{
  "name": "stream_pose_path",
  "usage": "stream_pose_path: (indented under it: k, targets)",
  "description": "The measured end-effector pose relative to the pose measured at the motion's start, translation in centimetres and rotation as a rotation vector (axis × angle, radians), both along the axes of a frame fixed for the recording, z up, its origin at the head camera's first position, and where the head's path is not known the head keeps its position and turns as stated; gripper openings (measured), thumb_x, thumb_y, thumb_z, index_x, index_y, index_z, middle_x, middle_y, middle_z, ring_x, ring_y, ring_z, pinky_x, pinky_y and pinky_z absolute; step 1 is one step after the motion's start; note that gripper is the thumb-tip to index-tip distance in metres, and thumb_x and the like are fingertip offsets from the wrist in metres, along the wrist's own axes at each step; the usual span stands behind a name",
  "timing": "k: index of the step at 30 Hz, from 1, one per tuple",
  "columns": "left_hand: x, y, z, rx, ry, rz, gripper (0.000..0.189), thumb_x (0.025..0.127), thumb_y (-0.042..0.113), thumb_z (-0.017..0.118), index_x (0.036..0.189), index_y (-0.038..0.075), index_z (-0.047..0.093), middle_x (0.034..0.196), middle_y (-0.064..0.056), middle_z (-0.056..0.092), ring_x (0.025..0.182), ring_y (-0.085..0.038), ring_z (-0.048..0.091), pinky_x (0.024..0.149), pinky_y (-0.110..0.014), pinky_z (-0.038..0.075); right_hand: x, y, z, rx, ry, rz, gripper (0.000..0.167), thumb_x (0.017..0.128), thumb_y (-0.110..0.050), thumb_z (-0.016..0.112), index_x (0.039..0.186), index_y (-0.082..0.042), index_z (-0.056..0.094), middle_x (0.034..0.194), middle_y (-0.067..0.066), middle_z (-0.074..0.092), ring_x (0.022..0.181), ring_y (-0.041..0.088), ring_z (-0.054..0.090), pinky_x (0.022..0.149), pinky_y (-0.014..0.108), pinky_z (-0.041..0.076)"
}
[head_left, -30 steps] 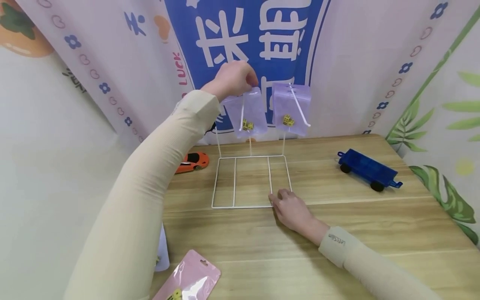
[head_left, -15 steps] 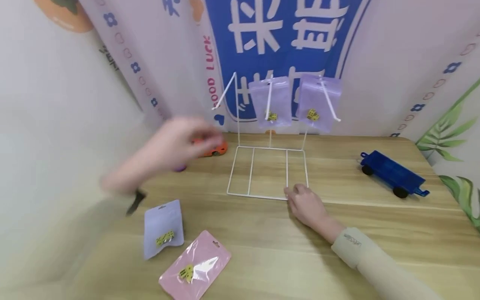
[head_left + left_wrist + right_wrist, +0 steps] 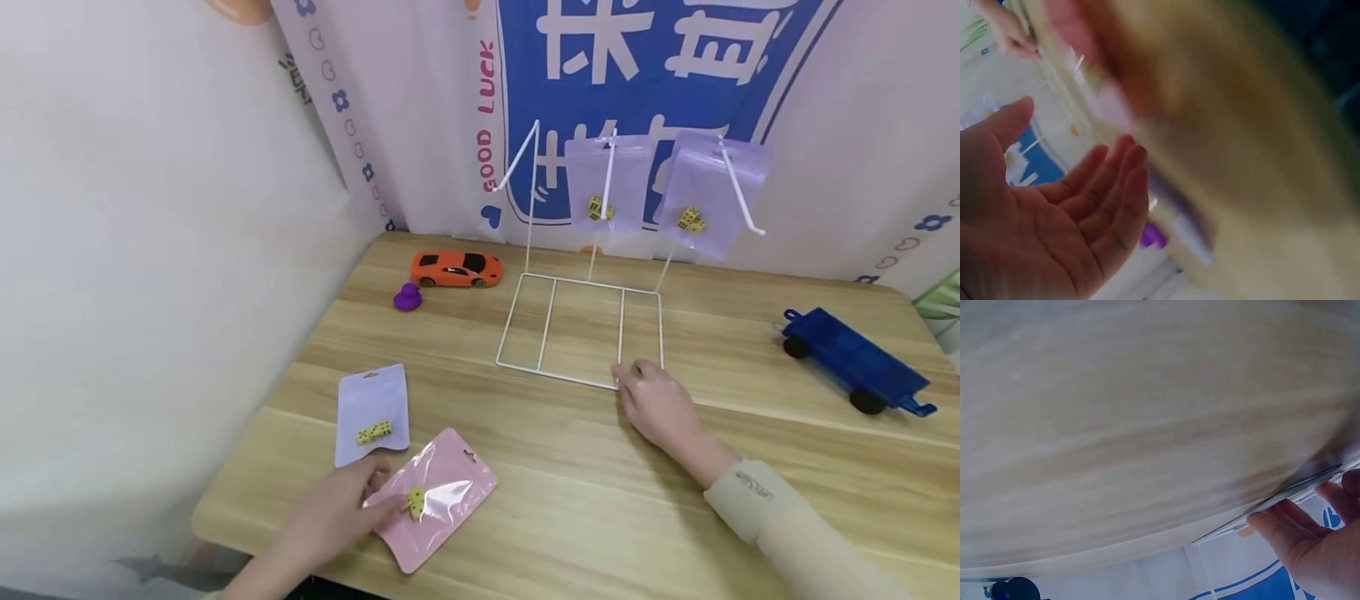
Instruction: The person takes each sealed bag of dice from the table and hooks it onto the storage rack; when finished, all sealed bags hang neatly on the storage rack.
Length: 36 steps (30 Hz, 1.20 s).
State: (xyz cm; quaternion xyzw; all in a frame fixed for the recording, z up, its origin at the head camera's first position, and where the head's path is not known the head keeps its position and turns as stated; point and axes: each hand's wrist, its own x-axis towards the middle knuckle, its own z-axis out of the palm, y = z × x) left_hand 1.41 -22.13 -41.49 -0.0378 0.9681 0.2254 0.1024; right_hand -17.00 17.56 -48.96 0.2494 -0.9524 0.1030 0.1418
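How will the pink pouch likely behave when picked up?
The pink pouch would probably flex, as it looks thin and one edge bows. Its glossy surface may be slippery. The yellow pieces inside sit toward one end, so that end might sag.

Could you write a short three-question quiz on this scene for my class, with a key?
1. On the white rack, how many of the three hooks hold purple bags?
2. True or false: the right hand is touching the blue toy trailer.
3. In the head view, the thumb of the left hand overlaps which bag?

Key: 1. Two. 2. False; it touches the rack. 3. The pink bag.
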Motion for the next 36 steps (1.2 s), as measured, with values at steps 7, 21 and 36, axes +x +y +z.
stream_pose_path:
  k: [7,21,36]
  targets:
    - [-0.8,1.6,-3.1,-0.035,0.032,0.08,0.073,0.069,0.071,0.072,0.115,0.015,0.064,0.101,0.003,0.067,0.089,-0.013,0.06,0.072,-0.032,0.05,0.2,0.2,0.2,0.002,-0.01,0.001,0.032,0.094,-0.013,0.06,0.124,-0.005,0.066,0.112,0.032,0.064,0.097,0.044,0.067,0.072,0.054,0.06]
    - [-3.9,2.5,-1.6,0.431,-0.063,-0.007,0.056,0.075,0.031,0.084,0.117,0.002,0.061,0.095,-0.008,0.069,0.082,-0.014,0.062,0.071,-0.027,0.054,0.3,0.1,0.2,0.003,-0.017,-0.021,0.031,0.095,-0.015,0.059,0.124,-0.007,0.066,0.113,0.031,0.064,0.098,0.043,0.066,0.073,0.052,0.06]
    - [-16.3,7.8,10.1,0.991,0.232,0.06,0.039,0.091,0.025,0.07,0.123,0.008,0.056,0.105,-0.002,0.068,0.09,-0.009,0.068,0.082,-0.028,0.06,0.5,0.0,-0.1,-0.025,0.017,-0.009,0.03,0.094,-0.014,0.061,0.122,-0.006,0.068,0.109,0.03,0.065,0.089,0.04,0.068,0.064,0.05,0.06]
